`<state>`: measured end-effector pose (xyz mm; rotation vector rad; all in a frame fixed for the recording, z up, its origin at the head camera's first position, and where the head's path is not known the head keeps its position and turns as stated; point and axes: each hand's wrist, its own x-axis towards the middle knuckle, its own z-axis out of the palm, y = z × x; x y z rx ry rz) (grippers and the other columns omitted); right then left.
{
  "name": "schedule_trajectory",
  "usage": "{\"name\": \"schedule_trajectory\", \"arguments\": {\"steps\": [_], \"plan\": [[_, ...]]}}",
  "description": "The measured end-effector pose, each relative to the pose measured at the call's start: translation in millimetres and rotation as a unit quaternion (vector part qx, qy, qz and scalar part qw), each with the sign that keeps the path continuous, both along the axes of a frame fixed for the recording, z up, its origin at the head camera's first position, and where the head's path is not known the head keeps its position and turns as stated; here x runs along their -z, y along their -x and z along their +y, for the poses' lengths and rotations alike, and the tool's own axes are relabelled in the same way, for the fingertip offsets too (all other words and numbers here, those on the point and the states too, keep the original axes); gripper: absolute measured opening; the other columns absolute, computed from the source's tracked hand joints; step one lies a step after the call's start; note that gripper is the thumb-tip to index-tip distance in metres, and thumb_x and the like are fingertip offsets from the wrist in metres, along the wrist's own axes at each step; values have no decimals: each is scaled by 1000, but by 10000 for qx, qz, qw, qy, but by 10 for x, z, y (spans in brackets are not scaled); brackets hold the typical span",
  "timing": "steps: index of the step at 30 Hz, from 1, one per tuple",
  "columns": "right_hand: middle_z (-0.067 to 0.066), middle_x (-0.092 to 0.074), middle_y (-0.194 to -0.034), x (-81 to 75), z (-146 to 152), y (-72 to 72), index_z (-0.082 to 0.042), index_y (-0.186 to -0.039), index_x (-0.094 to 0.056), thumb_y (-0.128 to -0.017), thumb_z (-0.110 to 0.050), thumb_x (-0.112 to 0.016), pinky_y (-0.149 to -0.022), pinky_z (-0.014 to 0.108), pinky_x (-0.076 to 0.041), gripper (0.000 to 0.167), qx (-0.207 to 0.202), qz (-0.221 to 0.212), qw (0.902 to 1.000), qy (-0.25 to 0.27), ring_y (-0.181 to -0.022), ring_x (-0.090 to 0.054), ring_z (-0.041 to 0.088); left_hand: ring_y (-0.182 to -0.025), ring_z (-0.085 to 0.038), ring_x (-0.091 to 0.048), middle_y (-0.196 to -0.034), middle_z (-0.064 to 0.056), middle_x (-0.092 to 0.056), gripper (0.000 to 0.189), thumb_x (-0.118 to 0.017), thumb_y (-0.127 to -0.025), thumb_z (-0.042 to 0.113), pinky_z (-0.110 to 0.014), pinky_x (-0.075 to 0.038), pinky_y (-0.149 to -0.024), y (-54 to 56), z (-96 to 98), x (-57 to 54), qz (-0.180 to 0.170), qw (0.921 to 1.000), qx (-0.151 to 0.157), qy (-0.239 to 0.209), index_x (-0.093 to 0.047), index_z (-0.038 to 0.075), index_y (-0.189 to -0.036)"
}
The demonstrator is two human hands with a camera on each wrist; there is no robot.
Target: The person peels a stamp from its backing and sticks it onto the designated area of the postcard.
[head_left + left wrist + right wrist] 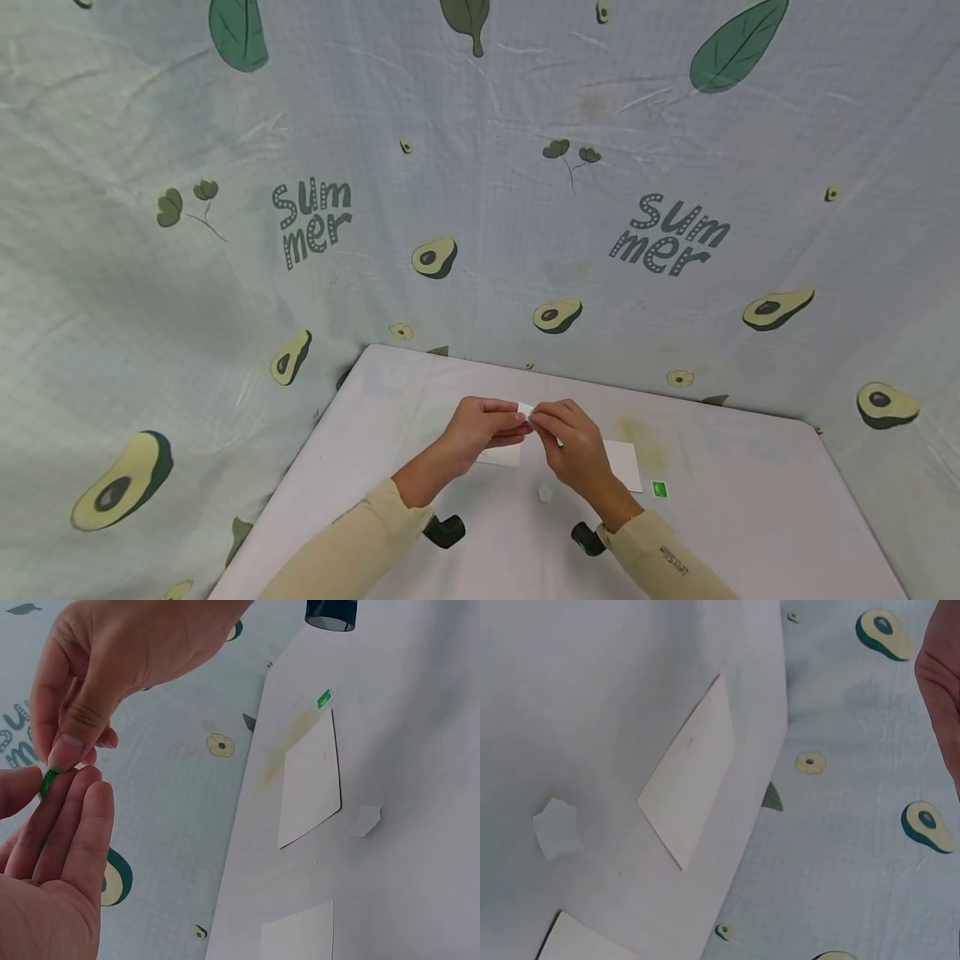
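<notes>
Above the table, both hands meet at a small green-and-white sticker [47, 782]. My left hand [480, 429] pinches it between thumb and index finger, the other fingers stretched out side by side. The thumb and fingertips of my right hand [573, 442] pinch its upper edge. From the head view only a white part of it shows between the hands. A second small green sticker with a white border [659, 489] lies on the table at the right, near a white card [623, 465]. Another white card [501, 455] lies below the left hand, partly covered by it.
A small white paper scrap [545, 492] lies on the table [750, 500] between the forearms. Dark wrist-worn pieces [446, 532] show beneath both sleeves. Behind the table's far edge hangs a pale cloth [495, 183] printed with avocados and leaves.
</notes>
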<state>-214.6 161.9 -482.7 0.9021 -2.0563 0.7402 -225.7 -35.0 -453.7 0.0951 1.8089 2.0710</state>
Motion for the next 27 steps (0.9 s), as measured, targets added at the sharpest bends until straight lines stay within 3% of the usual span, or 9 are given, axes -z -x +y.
{"name": "schedule_trajectory", "arguments": {"steps": [6,11,16,21,27], "plan": [[8,-74,-93,-5,-28,10,-1,-94,-78,-79,13,-81,-78,18,-57,21,18,-299,9989,367,-86,-67,20,-105,-25,-79,-120,-25,-75,35,-69,-101,12,-37,-63,-91,-12,-6,-14,17,9998,156,-89,-67,-10,-127],[6,-72,-87,1,-44,29,-4,-92,-73,-79,15,-79,-71,16,-54,24,-11,-589,9957,716,-78,-64,15,-106,-25,-79,-120,-22,-76,34,-68,-102,18,-37,-62,-92,-24,-21,-8,166,9996,207,36,-71,-7,-125],[4,-72,-82,-40,-42,30,-5,-92,-72,-86,10,-76,-69,19,-56,16,-35,-1178,9879,1006,-72,-63,11,-106,-26,-79,-118,-22,-77,35,-67,-103,22,-38,-63,-92,-16,-23,23,294,9992,176,202,-72,-6,-124],[7,-74,-82,-91,-48,19,-4,-94,-74,-93,2,-73,-68,24,-59,6,98,-1939,9733,1223,-73,-66,12,-107,-26,-79,-117,-20,-78,38,-68,-103,28,-37,-63,-92,-2,-35,78,488,9972,177,543,-73,-4,-123],[6,-73,-84,-159,-73,29,-8,-95,-73,-98,-4,-69,-65,22,-55,5,241,-3053,9391,1559,-76,-65,13,-111,-27,-77,-120,-18,-77,43,-69,-102,32,-39,-62,-95,20,-133,225,988,9884,129,1144,-70,-4,-127]]}}
